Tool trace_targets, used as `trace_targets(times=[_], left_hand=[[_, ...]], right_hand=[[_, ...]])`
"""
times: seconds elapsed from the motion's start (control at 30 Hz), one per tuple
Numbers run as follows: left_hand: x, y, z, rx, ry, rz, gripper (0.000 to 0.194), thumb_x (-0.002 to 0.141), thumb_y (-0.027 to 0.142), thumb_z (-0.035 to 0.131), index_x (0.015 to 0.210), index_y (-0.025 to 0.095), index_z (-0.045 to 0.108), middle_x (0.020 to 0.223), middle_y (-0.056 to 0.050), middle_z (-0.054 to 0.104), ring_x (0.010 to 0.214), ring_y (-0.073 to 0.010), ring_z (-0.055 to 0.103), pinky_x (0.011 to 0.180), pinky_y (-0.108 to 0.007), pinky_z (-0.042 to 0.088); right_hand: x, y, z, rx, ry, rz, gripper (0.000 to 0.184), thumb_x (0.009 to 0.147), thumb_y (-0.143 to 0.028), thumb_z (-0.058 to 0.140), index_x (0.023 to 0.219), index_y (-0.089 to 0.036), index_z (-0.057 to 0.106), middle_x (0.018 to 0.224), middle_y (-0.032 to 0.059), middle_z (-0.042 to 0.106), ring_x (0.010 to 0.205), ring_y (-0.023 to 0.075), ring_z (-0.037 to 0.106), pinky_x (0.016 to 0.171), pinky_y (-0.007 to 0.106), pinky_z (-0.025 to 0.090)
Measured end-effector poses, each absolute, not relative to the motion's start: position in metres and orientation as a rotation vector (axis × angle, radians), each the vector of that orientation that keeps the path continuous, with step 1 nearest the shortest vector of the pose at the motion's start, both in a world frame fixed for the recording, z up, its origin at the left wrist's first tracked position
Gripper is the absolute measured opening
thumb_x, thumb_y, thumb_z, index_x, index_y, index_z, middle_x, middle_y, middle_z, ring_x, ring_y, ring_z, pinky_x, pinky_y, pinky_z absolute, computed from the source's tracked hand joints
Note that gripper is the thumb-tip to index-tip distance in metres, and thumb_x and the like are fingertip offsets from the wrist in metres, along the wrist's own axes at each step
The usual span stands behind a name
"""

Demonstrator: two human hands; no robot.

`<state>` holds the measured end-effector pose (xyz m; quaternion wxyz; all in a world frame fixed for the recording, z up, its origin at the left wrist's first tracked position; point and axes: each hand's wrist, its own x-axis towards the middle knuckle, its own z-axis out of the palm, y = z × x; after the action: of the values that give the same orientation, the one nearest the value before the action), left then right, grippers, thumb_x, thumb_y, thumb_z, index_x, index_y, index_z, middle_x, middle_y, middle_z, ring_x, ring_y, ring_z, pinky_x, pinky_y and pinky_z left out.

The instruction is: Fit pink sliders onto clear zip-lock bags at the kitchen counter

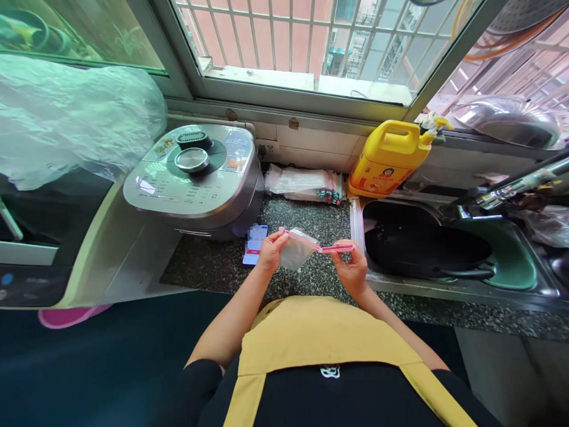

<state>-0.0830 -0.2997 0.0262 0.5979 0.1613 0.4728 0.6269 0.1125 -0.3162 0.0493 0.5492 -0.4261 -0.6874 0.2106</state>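
Note:
Over the counter, both my hands hold up a small clear plastic zip bag (pixel 296 254) with a pink band along its top edge. My left hand (pixel 271 252) pinches the bag's upper left corner between thumb and fingers. A narrow pink-and-white strip (pixel 336 249) sits in the closed fingers of my right hand (pixel 351 267). The strip meets the bag's right corner; I cannot tell whether it is part of the bag or a separate piece. Beside my left hand a phone (pixel 254 244) lies on the counter with its screen lit.
A silver cooker (pixel 195 178) stands at left. Stacked plastic bags (pixel 306 182) with pink and teal edges lie by the wall. A yellow jug (pixel 389 159) stands behind the sink (pixel 358 228), which holds a black pan (pixel 427 249). Clear plastic sheeting (pixel 80 112) covers something far left.

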Motion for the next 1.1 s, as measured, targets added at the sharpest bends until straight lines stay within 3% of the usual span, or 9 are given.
trace_targets(times=[0.17,0.43,0.83,1.1], left_hand=[[-0.082,-0.299,0.028,0.348,1.110,1.487,0.027,0.040,0.030,0.079,0.056,0.014,0.064,0.055,0.002,0.061,0.050,-0.0055,0.051,0.054,-0.020,0.040],[-0.078,-0.297,0.023,0.363,1.157,1.523,0.032,0.044,0.036,0.078,0.062,0.014,0.064,0.059,0.002,0.062,0.054,-0.0062,0.052,0.058,-0.020,0.041],[-0.076,-0.302,0.032,0.786,1.305,1.503,0.028,0.064,0.042,0.065,0.064,0.015,0.058,0.059,0.003,0.051,0.056,-0.0069,0.042,0.055,-0.019,0.034],[-0.075,-0.309,0.034,1.055,1.564,1.426,0.020,0.073,0.035,0.054,0.064,0.017,0.054,0.057,0.002,0.051,0.055,-0.0097,0.043,0.054,-0.021,0.033]], right_hand=[[0.113,-0.320,0.040,-1.006,-1.524,0.666,0.015,0.080,-0.019,0.058,0.094,-0.022,0.057,0.093,0.0045,0.064,0.084,0.0156,0.063,0.072,0.031,0.055],[0.111,-0.322,0.037,-0.946,-1.456,0.697,0.013,0.080,-0.019,0.058,0.092,-0.023,0.055,0.090,0.0033,0.062,0.084,0.0162,0.064,0.071,0.033,0.057],[0.112,-0.319,0.038,-0.963,-1.403,0.724,0.014,0.079,-0.021,0.060,0.093,-0.022,0.055,0.090,0.0035,0.062,0.083,0.0164,0.065,0.070,0.034,0.058],[0.116,-0.314,0.043,-0.995,-1.351,0.708,0.014,0.080,-0.024,0.060,0.092,-0.022,0.054,0.090,0.0044,0.061,0.083,0.0169,0.064,0.070,0.036,0.058]])
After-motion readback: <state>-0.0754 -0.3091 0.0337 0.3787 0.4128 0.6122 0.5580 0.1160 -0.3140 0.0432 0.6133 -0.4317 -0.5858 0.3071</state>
